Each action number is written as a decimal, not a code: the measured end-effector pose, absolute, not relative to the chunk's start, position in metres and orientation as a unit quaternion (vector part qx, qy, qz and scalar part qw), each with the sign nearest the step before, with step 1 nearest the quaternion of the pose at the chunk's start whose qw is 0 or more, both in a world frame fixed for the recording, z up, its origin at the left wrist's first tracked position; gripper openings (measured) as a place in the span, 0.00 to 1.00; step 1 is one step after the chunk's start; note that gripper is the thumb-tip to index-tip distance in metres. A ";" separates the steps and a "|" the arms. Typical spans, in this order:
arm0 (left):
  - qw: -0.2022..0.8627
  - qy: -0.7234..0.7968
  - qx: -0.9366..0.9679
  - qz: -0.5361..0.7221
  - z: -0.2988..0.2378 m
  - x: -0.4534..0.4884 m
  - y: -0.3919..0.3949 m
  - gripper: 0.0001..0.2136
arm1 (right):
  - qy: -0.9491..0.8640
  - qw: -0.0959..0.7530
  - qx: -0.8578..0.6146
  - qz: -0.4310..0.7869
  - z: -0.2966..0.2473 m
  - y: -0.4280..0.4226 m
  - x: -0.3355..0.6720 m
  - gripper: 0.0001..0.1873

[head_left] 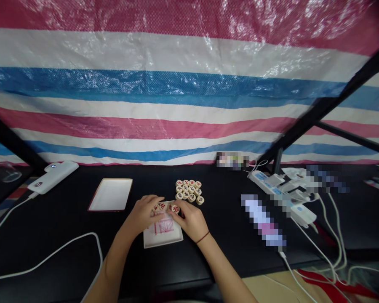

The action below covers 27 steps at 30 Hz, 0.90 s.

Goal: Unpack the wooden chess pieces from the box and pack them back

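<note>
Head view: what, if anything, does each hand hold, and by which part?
The left hand and right hand each touch a chess piece on the board with fingertips at its rim; whether either is gripped cannot be told.

Pale wooden game discs [188, 190], smooth white board [163, 231], matt black tabletop [227, 235], glossy woven plastic tarpaulin [177, 92], white plastic power strip [282, 197].

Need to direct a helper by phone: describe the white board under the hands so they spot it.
On the black table, look at the near middle, just in front of the heap of round wooden xiangqi pieces. The small white board lies there under the left hand and right hand. Unlike the blank white tray to its left, it bears red grid lines.
</note>
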<state>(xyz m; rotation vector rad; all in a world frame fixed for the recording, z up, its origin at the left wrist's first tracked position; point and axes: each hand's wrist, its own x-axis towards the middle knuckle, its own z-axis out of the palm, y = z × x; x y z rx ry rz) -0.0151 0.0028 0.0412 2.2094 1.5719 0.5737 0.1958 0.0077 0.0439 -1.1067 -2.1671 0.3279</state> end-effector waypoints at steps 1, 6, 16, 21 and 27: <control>0.192 0.558 0.781 0.202 0.039 -0.016 0.002 0.20 | -0.841 0.322 -0.418 0.122 0.042 0.009 0.194 0.11; 0.186 0.573 0.775 0.189 0.035 -0.012 0.002 0.19 | -0.854 0.247 -0.445 0.111 0.040 0.010 0.189 0.13; 0.181 0.581 0.777 0.163 0.032 -0.007 0.004 0.16 | -0.853 0.193 -0.479 0.078 0.044 0.014 0.184 0.02; 0.185 0.583 0.773 0.171 0.034 -0.006 0.003 0.15 | -0.849 0.188 -0.487 0.074 0.042 0.017 0.183 0.04; 0.189 0.576 0.775 0.176 0.033 -0.005 0.004 0.15 | -0.843 0.172 -0.503 0.080 0.045 0.018 0.182 0.05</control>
